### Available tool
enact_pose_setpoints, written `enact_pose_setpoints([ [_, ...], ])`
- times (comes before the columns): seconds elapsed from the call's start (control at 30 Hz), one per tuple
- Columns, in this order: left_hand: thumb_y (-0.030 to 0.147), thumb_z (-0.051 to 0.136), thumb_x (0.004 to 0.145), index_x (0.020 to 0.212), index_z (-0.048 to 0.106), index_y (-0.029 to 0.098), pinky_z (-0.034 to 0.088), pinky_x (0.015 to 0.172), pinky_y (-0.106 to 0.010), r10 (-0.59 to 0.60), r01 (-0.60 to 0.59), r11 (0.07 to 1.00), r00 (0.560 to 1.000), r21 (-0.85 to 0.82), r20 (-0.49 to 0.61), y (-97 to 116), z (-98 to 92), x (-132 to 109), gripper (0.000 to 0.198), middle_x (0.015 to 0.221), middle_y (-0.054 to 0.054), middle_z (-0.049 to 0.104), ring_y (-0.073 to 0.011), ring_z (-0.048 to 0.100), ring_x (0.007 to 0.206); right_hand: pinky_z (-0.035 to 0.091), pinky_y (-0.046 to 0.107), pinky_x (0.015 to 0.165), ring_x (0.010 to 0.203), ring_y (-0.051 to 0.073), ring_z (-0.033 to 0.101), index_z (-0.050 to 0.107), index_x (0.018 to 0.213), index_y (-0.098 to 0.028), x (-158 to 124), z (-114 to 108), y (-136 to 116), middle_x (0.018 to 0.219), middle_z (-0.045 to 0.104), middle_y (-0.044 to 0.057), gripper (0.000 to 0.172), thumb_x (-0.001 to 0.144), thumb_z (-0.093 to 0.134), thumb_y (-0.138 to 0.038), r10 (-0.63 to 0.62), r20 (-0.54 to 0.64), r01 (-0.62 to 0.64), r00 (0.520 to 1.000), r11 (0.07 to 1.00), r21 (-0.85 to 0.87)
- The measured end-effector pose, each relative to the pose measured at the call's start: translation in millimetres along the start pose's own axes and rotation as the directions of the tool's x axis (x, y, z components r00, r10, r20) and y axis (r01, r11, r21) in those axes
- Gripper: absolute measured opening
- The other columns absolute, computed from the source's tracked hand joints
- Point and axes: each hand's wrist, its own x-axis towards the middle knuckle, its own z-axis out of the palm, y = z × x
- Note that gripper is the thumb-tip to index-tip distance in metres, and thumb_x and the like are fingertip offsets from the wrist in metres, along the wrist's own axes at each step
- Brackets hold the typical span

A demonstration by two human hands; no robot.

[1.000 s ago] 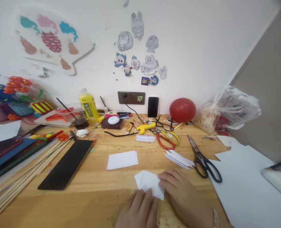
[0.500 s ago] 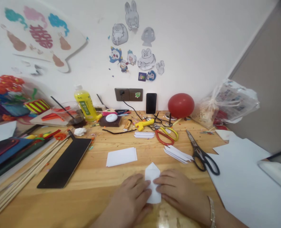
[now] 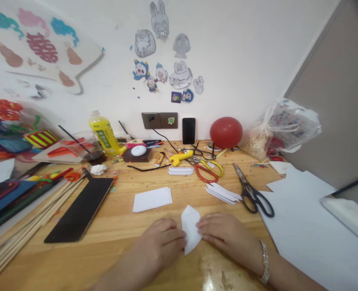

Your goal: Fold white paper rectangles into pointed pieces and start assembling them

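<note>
A small piece of folded white paper [image 3: 191, 228] with a pointed top end sits between my hands at the front of the wooden table. My left hand [image 3: 163, 241] grips its left edge low down, the thumb hidden under the fingers. On the right edge, higher up, the fingers of my right hand [image 3: 217, 232] are closed on the same paper. Its lower right corner looks folded in or curled. Just beyond lie a stack of white paper rectangles [image 3: 152, 199] and a bundle of folded paper strips [image 3: 223, 193].
Black-handled scissors [image 3: 251, 194] lie to the right beside large white sheets [image 3: 303, 218]. Red-and-yellow-handled scissors [image 3: 209, 171], a yellow glue gun [image 3: 180, 158] and a red balloon [image 3: 226, 132] are farther back. A black tablet-like board [image 3: 82, 210] and wooden sticks [image 3: 30, 234] lie left.
The folded paper's lower end has narrowed, its bottom right corner now slanting inward. My left hand has shifted slightly left, and the whole view has moved a little.
</note>
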Motion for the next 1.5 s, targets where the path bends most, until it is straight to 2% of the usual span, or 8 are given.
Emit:
enact_pose_setpoints([
  [0.27, 0.016, 0.049, 0.090, 0.096, 0.061, 0.018, 0.045, 0.076, -0.028, 0.000, 0.000, 1.000, 1.000, -0.009, 0.010, 4, 1.6, -1, 0.013, 0.088, -0.003, 0.069, -0.0158, 0.058, 0.079, 0.051, 0.030, 0.084, 0.090, 0.016, 0.066, 0.070, 0.093, -0.020, 3, -1, -2, 0.093, 0.074, 0.004, 0.020, 0.090, 0.050, -0.023, 0.090, 0.002, -0.090, 0.996, 0.991, 0.100],
  [0.43, 0.013, 0.040, 0.094, 0.092, 0.060, 0.016, 0.042, 0.070, -0.028, 0.014, -0.014, 1.000, 1.000, -0.021, -0.009, 4, 0.2, -1, 0.020, 0.086, -0.004, 0.068, -0.0156, 0.055, 0.075, 0.049, 0.032, 0.087, 0.094, 0.018, 0.063, 0.069, 0.092, -0.020, 2, -2, -1, 0.097, 0.072, 0.005, 0.017, 0.088, 0.053, -0.020, 0.059, 0.031, -0.062, 0.998, 0.994, 0.094],
  [0.67, 0.024, 0.031, 0.098, 0.081, 0.062, 0.020, 0.041, 0.070, -0.027, -0.026, 0.029, 0.999, 0.996, -0.024, 0.090, 7, -0.2, 1, 0.036, 0.076, -0.001, 0.065, -0.0156, 0.054, 0.076, 0.047, 0.028, 0.079, 0.087, 0.016, 0.059, 0.066, 0.078, -0.020, 4, -8, -4, 0.089, 0.067, 0.004, 0.017, 0.087, 0.053, -0.016, -0.049, 0.153, 0.024, 0.987, 0.986, 0.165],
  [0.77, 0.026, 0.036, 0.096, 0.078, 0.064, 0.021, 0.042, 0.068, -0.027, -0.047, 0.052, 0.996, 0.996, -0.079, 0.070, 6, 5.3, 2, 0.034, 0.074, -0.001, 0.064, -0.0155, 0.053, 0.072, 0.046, 0.028, 0.079, 0.088, 0.016, 0.056, 0.065, 0.076, -0.020, 5, -6, -5, 0.090, 0.065, 0.004, 0.013, 0.084, 0.057, -0.014, -0.048, 0.171, 0.019, 0.984, 0.986, 0.167],
  [0.93, 0.021, 0.054, 0.088, 0.080, 0.065, 0.021, 0.043, 0.071, -0.029, -0.165, 0.173, 0.952, 0.985, -0.253, 0.054, 5, 15.7, 5, 0.013, 0.078, -0.002, 0.067, -0.0172, 0.056, 0.078, 0.044, 0.027, 0.079, 0.087, 0.015, 0.054, 0.062, 0.074, -0.019, 5, -1, -11, 0.087, 0.061, 0.002, 0.012, 0.078, 0.062, -0.008, 0.042, 0.148, -0.068, 0.988, 0.982, 0.177],
  [1.13, 0.006, 0.067, 0.071, 0.065, 0.061, 0.017, 0.043, 0.066, -0.029, -0.455, 0.449, 0.856, 0.890, -0.256, 0.038, 14, 26.6, 9, 0.015, 0.070, -0.001, 0.062, -0.0181, 0.056, 0.073, 0.044, 0.028, 0.074, 0.084, 0.017, 0.052, 0.057, 0.070, -0.018, 4, 6, -17, 0.084, 0.054, 0.001, 0.019, 0.068, 0.061, 0.000, 0.201, 0.088, -0.215, 0.976, 0.955, 0.202],
  [1.27, 0.006, 0.066, 0.070, 0.066, 0.061, 0.018, 0.043, 0.067, -0.030, -0.504, 0.497, 0.833, 0.863, -0.244, 0.039, 18, 28.0, 12, 0.014, 0.071, -0.002, 0.062, -0.0190, 0.056, 0.074, 0.043, 0.029, 0.073, 0.084, 0.018, 0.051, 0.053, 0.069, -0.018, 5, 8, -19, 0.083, 0.053, 0.002, 0.019, 0.068, 0.057, 0.001, 0.244, 0.064, -0.252, 0.968, 0.949, 0.191],
  [1.5, 0.006, 0.065, 0.072, 0.068, 0.063, 0.019, 0.041, 0.068, -0.030, -0.502, 0.505, 0.829, 0.861, -0.241, 0.081, 17, 29.2, 13, 0.013, 0.073, -0.002, 0.061, -0.0190, 0.055, 0.077, 0.040, 0.030, 0.070, 0.081, 0.018, 0.049, 0.047, 0.067, -0.018, 5, 14, -27, 0.080, 0.050, 0.002, 0.020, 0.070, 0.051, 0.001, 0.302, 0.021, -0.302, 0.953, 0.941, 0.152],
])
